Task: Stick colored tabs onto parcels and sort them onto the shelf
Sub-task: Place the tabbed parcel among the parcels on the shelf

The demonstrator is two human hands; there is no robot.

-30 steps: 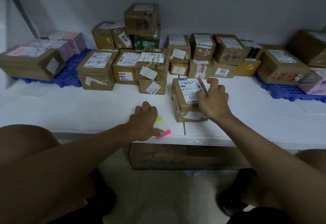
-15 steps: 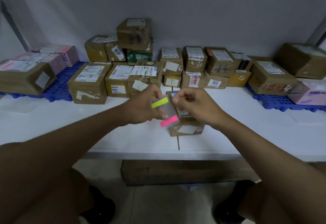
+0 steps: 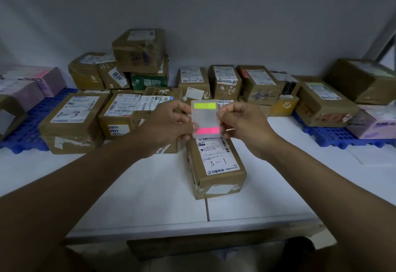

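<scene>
Two bare forearms reach in from the lower corners of the frame over a white shelf (image 3: pixel 150 186). At centre, the left hand (image 3: pixel 169 121) pinches the left edge of a clear tab sheet (image 3: pixel 205 119), thumb and fingers curled round it, while the right hand (image 3: pixel 242 121) grips the sheet's right edge with curled fingers. The sheet is held upright, above the shelf, and carries a yellow-green tab (image 3: pixel 204 106) near its top and a pink tab (image 3: pixel 207 130) near its bottom. Just below it, a brown parcel marked "3-1" (image 3: pixel 216 164) lies on the shelf at centre frame. To its left sits a larger parcel marked "1-3" (image 3: pixel 72 121). Beyond, stacked cardboard parcels (image 3: pixel 139 51) line the grey wall, with blue pallets (image 3: pixel 334 136) at the left and right edges.
</scene>
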